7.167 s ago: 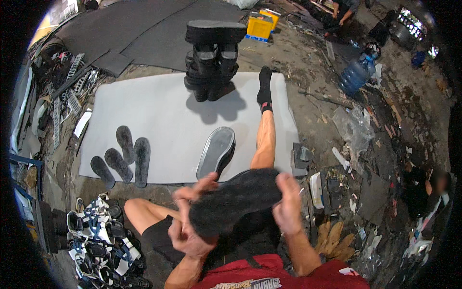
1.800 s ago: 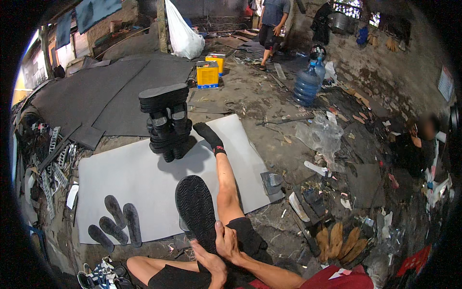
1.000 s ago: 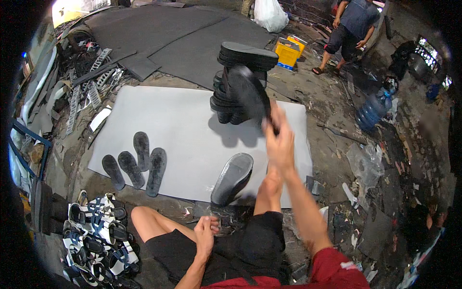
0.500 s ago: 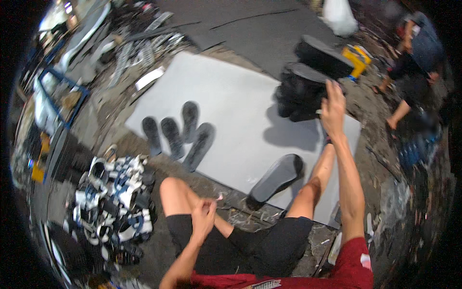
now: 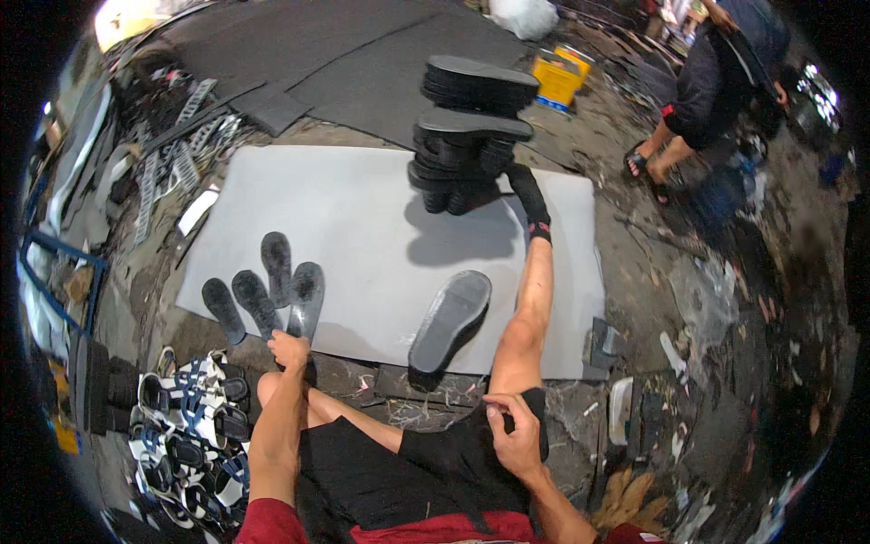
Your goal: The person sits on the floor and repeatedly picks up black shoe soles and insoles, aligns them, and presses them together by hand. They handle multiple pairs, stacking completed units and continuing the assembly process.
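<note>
Four dark insoles lie fanned on the left of a pale grey sheet (image 5: 362, 254). My left hand (image 5: 290, 350) is closed on the near end of the rightmost insole (image 5: 306, 295). Beside it are two more insoles, one left (image 5: 254, 299) and one farther back (image 5: 276, 263); the fourth insole (image 5: 222, 306) is outermost. My right hand (image 5: 515, 433) hovers above my right thigh, fingers loosely curled and thumb apart, with nothing visible in it. Ahead of that hand, a thick grey shoe sole (image 5: 450, 322) rests on the sheet. Farther back rises a stack of black soles (image 5: 467, 136).
A heap of white and navy sandals (image 5: 192, 435) lies at my left. Yellow cans (image 5: 559, 80) stand behind the stack, near a white bag (image 5: 523, 16). A person (image 5: 716, 86) stands at the far right. Scraps litter the ground, with a dark sheet (image 5: 344, 63) at the back.
My right hand has left the stack and come back over my thigh. My left hand has moved forward from my lap to the insole. The head view has shifted to the right.
</note>
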Demonstrator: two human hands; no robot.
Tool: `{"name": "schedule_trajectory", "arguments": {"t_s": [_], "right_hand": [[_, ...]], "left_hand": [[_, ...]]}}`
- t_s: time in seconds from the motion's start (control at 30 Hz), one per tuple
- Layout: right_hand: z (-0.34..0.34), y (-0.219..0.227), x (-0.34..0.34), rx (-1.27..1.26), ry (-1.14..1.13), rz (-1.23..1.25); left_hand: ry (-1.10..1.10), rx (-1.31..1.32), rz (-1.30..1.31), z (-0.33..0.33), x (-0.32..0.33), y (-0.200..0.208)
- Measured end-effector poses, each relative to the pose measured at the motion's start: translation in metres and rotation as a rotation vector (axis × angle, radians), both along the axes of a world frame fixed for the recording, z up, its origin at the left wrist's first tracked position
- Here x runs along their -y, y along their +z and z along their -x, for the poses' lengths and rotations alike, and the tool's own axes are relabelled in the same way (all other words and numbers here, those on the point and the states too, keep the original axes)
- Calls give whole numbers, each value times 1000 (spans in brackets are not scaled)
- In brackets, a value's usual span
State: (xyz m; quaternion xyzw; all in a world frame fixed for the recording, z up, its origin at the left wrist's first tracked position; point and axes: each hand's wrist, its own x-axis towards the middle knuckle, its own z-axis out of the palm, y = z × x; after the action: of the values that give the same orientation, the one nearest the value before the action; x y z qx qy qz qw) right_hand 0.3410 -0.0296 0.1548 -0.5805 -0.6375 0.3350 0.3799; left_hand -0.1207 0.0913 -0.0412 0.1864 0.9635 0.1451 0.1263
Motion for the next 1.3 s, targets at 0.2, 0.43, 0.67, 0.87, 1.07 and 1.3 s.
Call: {"name": "schedule_trajectory", "arguments": {"t_s": [0.2,0.43,0.67,0.87,1.07,1.3], "right_hand": [[2,-8,-3,-40,108,47],[-20,-21,-78,-881,675,242],[3,-20,59,-2000,732,1001],[-9,-38,81,-2155,232,869],[-18,-33,78,-1715,272,785],[-11,-24,68,-1769,229,787]], "left_hand": [[-440,84,-857,-71,27,144],[-728,909,-829,-181,110,316],[-1059,1144,-566,-232,82,249],[-967,47,-432,-242,61,117],[-940,68,-326,-245,41,88],[-989,100,-390,-232,32,97]]}}
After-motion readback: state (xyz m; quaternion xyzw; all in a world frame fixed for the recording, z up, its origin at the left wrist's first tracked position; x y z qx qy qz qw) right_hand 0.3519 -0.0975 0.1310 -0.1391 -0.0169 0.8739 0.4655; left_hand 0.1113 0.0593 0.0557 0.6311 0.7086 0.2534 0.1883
